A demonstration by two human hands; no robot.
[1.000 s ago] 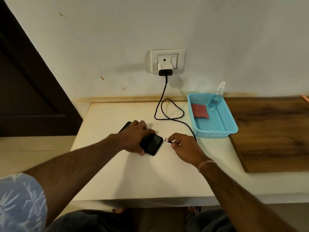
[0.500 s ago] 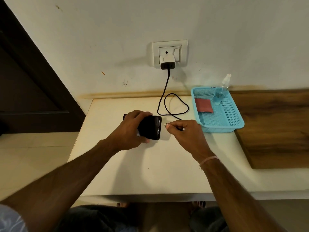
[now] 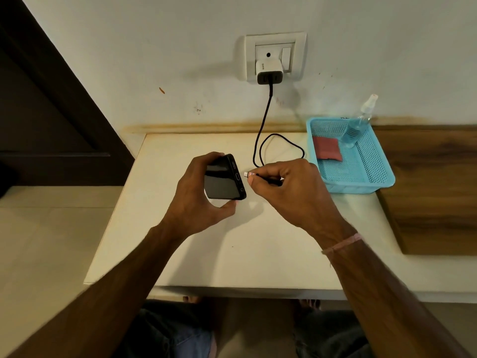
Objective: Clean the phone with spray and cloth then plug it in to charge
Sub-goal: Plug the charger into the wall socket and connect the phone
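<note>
Both hands raised: left hand [image 3: 198, 200] tilting phone [image 3: 223, 180], right hand [image 3: 289, 187] pinching plug [image 3: 249, 174].

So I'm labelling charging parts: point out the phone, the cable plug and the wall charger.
phone [image 3: 222, 183], head view, dark screen.
cable plug [image 3: 248, 174], head view, pale tip.
wall charger [image 3: 268, 71], head view, white body.

Open tabletop [image 3: 232, 254] nearside; basket [image 3: 361, 184] and perhaps cable [image 3: 281, 140] rightward.

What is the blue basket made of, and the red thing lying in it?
The basket looks like hard, slightly shiny plastic: its walls and floor are a moulded grid of small holes. The red thing looks like soft, matte cloth, folded flat, though its weave is too small to see.
</note>
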